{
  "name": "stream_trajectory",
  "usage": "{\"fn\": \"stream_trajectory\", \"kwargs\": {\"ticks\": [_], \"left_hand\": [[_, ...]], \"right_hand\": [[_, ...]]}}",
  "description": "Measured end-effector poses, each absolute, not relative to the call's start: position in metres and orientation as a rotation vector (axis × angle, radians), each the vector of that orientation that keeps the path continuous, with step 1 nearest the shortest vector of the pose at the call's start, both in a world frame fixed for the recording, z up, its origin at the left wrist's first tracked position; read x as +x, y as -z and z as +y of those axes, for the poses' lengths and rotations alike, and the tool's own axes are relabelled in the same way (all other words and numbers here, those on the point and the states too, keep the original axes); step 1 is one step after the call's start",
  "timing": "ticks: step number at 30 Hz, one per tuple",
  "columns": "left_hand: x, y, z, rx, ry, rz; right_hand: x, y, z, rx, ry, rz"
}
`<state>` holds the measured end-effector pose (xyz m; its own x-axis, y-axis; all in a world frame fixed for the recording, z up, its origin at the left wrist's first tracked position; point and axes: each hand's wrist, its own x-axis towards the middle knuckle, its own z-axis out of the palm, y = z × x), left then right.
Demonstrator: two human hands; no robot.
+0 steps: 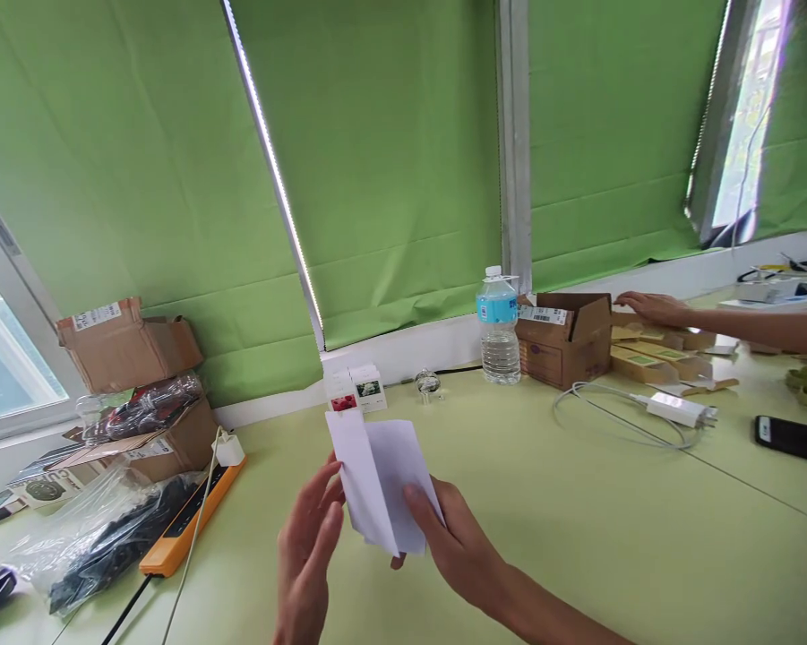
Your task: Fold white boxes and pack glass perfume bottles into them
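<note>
A sheet of folded white paper (pixel 401 475) is held above the table, its left flap standing partly up from the rest. My right hand (pixel 460 542) grips its lower right side, thumb on top and fingers beneath. At the paper's left edge is my left hand (pixel 313 546), its thumb and fingers apart. The fingertips reach the flap's edge; whether they press on it I cannot tell. Just behind the paper, small cards with pictures (pixel 369 391) stand against the wall, beside a small clear glass-like object (pixel 427 383).
Behind stand a water bottle (pixel 499 336) and an open cardboard box (pixel 564 345). A white charger (pixel 678 409) with cable and a phone (pixel 794 439) lie right. Another person's hand (pixel 655 307) touches yellowish cartons (pixel 645 363). Left are an orange power strip (pixel 167 548) and stacked boxes (pixel 134 354).
</note>
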<state>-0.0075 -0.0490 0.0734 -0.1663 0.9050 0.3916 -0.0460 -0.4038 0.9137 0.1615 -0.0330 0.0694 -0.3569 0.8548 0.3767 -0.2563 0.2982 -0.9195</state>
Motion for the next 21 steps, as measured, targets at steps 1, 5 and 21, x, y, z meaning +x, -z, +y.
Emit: {"fn": "stream_trajectory", "kwargs": {"ticks": [1,5,21], "left_hand": [[-0.006,-0.073,-0.049,1.334,-1.654,1.066],[-0.001,-0.077,-0.050,1.302,-1.612,1.051],[-0.021,-0.068,-0.041,1.287,-1.590,0.965]], "right_hand": [[0.162,-0.070,-0.034,-0.547,-1.316,-1.495],[0.167,-0.074,-0.040,-0.434,-1.315,-1.537],[0.171,-0.080,-0.029,-0.604,-0.982,-1.766]]}}
